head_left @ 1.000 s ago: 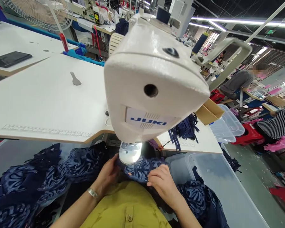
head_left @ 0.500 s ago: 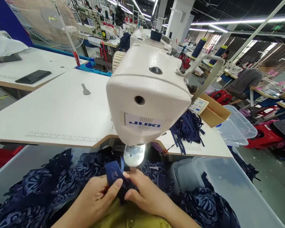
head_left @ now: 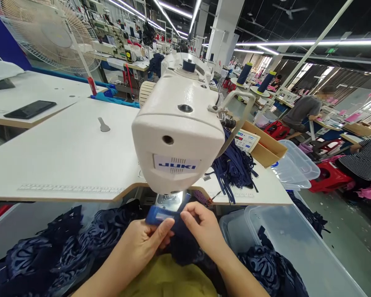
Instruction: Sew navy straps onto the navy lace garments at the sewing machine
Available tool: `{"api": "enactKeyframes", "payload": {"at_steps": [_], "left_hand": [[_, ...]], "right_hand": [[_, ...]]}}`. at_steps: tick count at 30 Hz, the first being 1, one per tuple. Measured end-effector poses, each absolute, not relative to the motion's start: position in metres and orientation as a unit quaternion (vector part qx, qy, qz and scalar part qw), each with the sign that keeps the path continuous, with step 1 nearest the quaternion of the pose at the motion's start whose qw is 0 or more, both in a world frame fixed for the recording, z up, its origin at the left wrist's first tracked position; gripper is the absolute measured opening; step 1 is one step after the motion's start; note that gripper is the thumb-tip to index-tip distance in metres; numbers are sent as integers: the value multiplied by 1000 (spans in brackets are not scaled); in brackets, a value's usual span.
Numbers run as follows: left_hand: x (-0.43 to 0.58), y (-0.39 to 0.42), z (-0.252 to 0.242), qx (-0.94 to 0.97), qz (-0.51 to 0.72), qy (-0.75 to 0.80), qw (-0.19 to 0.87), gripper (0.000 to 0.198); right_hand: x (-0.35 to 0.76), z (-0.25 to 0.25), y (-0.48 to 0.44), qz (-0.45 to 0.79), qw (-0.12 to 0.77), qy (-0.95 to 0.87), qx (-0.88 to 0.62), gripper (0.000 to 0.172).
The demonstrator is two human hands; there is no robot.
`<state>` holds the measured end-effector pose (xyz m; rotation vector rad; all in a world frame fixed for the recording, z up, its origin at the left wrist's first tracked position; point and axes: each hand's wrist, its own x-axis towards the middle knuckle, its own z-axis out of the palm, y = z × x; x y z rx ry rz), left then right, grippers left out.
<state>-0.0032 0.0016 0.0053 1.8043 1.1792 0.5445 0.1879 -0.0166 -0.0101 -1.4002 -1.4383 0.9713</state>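
While left hand (head_left: 142,243) and right hand (head_left: 204,231) pinch a blue strap (head_left: 160,215), the near-right clear bin (head_left: 299,243) holds navy lace (head_left: 272,268).

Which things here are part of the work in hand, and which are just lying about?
In hand: left hand and right hand pinching the blue fabric strip, navy patterned fabric, sewing machine.
Lying about: fan, black device, navy strip pile, clear bins, cardboard box.
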Motion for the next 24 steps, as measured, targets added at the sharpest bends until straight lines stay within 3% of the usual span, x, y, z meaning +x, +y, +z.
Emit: {"api": "enactKeyframes", "payload": {"at_steps": [3,6,8,12,17,24], "left_hand": [[-9,4,9,825,292,426,231,45],[-10,11,11,878,363,310,-26,20],[-8,17,7,896,347,254,-106,25],[-3,19,-8,897,328,269,-125,27],[0,9,-24,857,362,359,-80,28],[-2,3,-54,847,316,411,-119,44]], "right_hand": [[190,-9,-4,387,417,-575,-589,18],[191,-9,5,393,393,-591,-584,19],[192,-9,8,394,393,-598,-577,16],[196,-10,13,386,437,-590,-558,8],[200,-12,16,322,423,-665,-524,14],[194,-7,24,259,414,-712,-504,17]]}}
